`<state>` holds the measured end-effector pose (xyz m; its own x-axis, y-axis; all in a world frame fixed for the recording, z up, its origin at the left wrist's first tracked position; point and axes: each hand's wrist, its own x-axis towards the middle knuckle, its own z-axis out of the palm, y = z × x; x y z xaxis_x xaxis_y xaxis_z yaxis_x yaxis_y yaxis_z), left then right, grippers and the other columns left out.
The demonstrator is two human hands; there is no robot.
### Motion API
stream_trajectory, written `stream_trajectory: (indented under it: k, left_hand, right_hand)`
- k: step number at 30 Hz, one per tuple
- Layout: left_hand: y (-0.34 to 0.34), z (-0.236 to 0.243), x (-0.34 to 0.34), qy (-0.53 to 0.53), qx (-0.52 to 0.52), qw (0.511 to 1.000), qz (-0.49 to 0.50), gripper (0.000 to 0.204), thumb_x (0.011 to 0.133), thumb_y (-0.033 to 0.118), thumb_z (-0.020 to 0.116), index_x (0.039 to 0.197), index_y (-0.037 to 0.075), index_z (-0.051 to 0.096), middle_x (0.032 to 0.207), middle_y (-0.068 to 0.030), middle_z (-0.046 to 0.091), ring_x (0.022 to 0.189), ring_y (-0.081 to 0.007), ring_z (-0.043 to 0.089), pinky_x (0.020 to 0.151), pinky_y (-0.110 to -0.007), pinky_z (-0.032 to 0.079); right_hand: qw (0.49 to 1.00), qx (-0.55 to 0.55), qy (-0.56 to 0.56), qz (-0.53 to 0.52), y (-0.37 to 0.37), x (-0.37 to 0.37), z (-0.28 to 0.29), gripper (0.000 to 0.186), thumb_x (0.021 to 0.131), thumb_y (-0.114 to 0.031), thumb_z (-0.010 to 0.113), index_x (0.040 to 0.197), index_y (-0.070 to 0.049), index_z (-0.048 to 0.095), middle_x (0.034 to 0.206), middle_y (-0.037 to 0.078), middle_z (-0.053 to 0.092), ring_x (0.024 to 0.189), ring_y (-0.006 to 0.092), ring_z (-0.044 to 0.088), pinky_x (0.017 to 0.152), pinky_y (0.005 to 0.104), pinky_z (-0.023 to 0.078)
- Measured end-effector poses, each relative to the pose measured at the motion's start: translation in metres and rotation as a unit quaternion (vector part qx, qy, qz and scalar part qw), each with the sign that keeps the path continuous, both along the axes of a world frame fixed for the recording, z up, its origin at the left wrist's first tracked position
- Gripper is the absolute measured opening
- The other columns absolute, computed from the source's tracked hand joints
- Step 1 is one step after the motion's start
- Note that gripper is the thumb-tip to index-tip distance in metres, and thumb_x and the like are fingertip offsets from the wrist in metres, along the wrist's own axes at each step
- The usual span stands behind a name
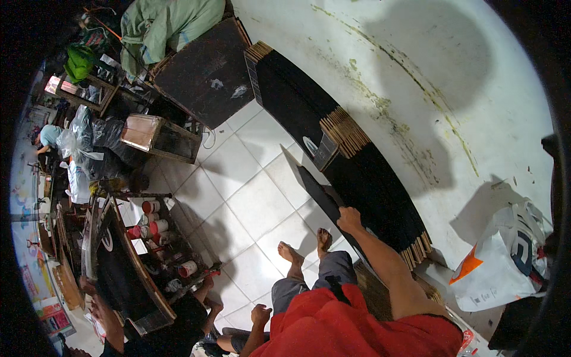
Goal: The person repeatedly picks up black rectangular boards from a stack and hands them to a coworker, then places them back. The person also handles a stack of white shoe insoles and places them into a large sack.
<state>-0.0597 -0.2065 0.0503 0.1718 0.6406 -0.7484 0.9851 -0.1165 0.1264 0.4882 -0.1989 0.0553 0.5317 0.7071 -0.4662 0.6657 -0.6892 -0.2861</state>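
My right hand (350, 219) is closed on the upper edge of a thin black panel (321, 193), which stands on edge beside a long stack of black boards (363, 178). The stack leans along the wall, with pale wooden strips showing at its ends and middle. The lower part of the panel is partly hidden behind my forearm. My left hand (260, 313) hangs low at my left side, its fingers curled with nothing visible in them.
White floor tiles (256, 199) lie around my bare feet. At the lower left, a co-worker's hand (107, 312) touches a wood-framed black panel (119, 268) near a rack of paint pots (157, 226). A wooden stool (160, 137) lies ahead left; a white bag (496, 262) is at right.
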Motion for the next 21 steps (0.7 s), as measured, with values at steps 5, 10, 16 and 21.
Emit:
stream_trajectory:
  k: [5,10,16,21]
  left_hand:
    - [0.008,-0.004,0.033,-0.067,0.001,0.998,-0.012,0.034,0.068,0.034,0.069,0.086,0.005,0.067,0.096,-0.0126,0.065,0.091,-0.0283,0.061,0.08,-0.036,0.049]
    - [0.044,0.029,0.085,-0.132,0.063,0.984,0.098,0.032,0.069,0.026,0.07,0.087,0.0,0.064,0.081,-0.0155,0.066,0.078,-0.0271,0.064,0.072,-0.034,0.05]
    - [0.042,0.03,0.086,-0.115,0.042,0.982,0.141,0.032,0.068,0.026,0.071,0.086,0.0,0.065,0.083,-0.0149,0.066,0.079,-0.0258,0.064,0.073,-0.034,0.05]
    - [0.026,0.01,0.073,-0.129,0.029,0.982,0.138,0.029,0.068,0.026,0.073,0.082,0.001,0.066,0.079,-0.0124,0.065,0.075,-0.022,0.062,0.07,-0.033,0.049]
  right_hand:
    - [0.998,-0.012,-0.04,-0.047,-0.064,0.026,-0.031,0.024,0.067,-0.014,0.061,0.088,-0.004,0.059,0.084,0.018,0.063,0.082,0.036,0.061,0.075,0.0455,0.049]
    - [0.994,-0.052,-0.061,-0.075,-0.098,0.045,-0.064,0.024,0.068,-0.012,0.06,0.09,-0.003,0.058,0.083,0.019,0.063,0.08,0.0356,0.062,0.073,0.0446,0.05]
    - [0.995,-0.051,-0.065,-0.054,-0.091,0.058,-0.08,0.018,0.069,-0.012,0.057,0.084,-0.002,0.059,0.082,0.018,0.063,0.077,0.0336,0.063,0.068,0.0437,0.05]
    - [0.991,-0.005,-0.131,-0.014,-0.082,0.068,-0.095,0.011,0.071,-0.013,0.055,0.075,-0.005,0.06,0.078,0.017,0.063,0.073,0.0323,0.063,0.063,0.0428,0.05]
